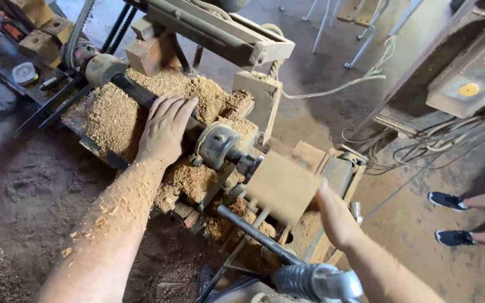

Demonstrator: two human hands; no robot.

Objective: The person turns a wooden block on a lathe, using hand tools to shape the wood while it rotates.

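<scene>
A wood lathe [220, 146] covered in heaps of sawdust [113, 118] lies across the middle of the view. My left hand [165, 128] rests palm down, fingers together, on a dark round bar [133, 90] of the lathe next to the grey tailstock. My right hand [332, 216] holds the right edge of a squarish wooden block [282, 188], which looks blurred and sits at the lathe's metal spindle [242, 160]. Wood shavings cling to my left forearm.
A metal rod with a ribbed grip [304, 278] lies near my body. Cables [422, 148] run under a machine box at the right. Another person's legs in dark shoes [450, 219] stand at the right edge. Dusty floor [23, 191] spreads to the left.
</scene>
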